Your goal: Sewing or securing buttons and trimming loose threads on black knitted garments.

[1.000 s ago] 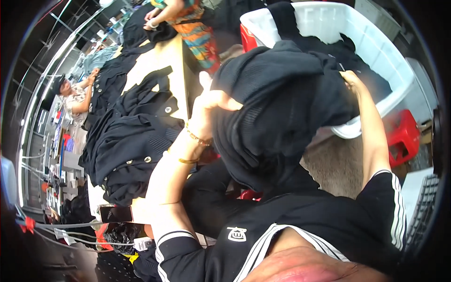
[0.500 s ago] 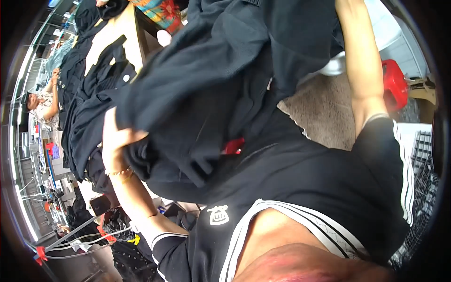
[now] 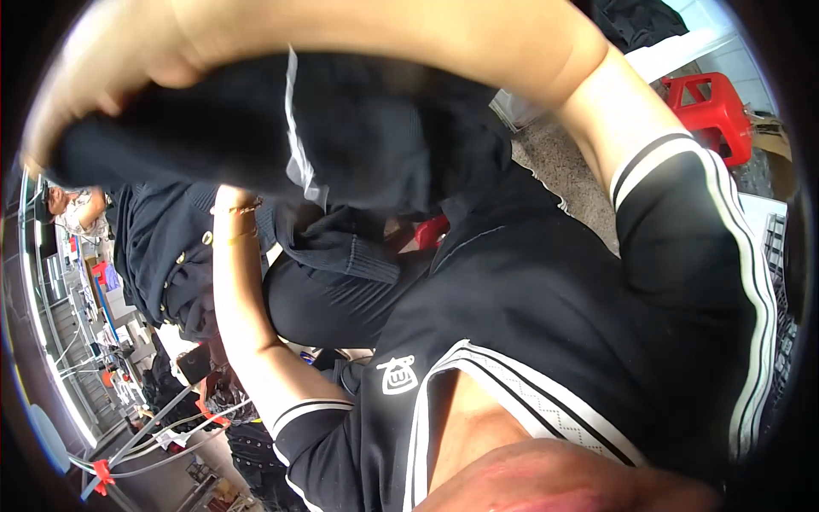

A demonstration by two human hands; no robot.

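Observation:
A black knit garment (image 3: pixel 375 128) is stretched across in front of me, above my lap. A thin white strip (image 3: pixel 299 158) hangs on its face. My right arm arches over the top of the view, and my right hand (image 3: pixel 77 107), blurred, is closed on the garment's far left end. Under the garment's lower edge is my left hand (image 3: pixel 229 198), with a bracelet at the wrist; its fingers are mostly hidden by the cloth. A ribbed band (image 3: pixel 371 260) of black knit lies over my thigh.
Black garments with buttons (image 3: pixel 162 247) are heaped at the left. Beyond them a person (image 3: pixel 84 209) shows in part. A red plastic stool (image 3: pixel 712 115) stands at the far right, near black cloth (image 3: pixel 640 21) at the top. Pale tubes (image 3: pixel 162 439) cross at lower left.
My right arm has swung from the upper right across to the far left, drawing the garment with it. The white strip has come into view. My left hand has shifted slightly right.

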